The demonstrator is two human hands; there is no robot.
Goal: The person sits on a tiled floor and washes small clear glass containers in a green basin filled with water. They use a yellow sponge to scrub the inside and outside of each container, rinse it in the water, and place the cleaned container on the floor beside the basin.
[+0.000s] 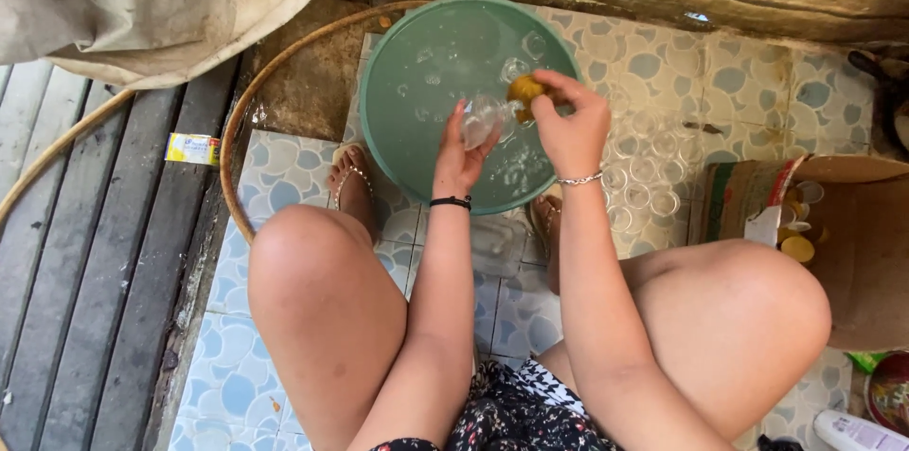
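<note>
Small clear glass jar (485, 118), held on its side over the near half of the round green plastic basin (398, 120): your left hand (457, 159) clasps its body so your right hand (568, 122), fingers closed on the yellow sponge (524, 91), reaches its mouth.

I am wearing a black band on my left hand (457, 159) and gripping a yellow sponge (524, 91) over a green basin (398, 91); I am squatting on blue-and-white patterned tiles (275, 176), wearing black-and-white print cloth (521, 413).
</note>
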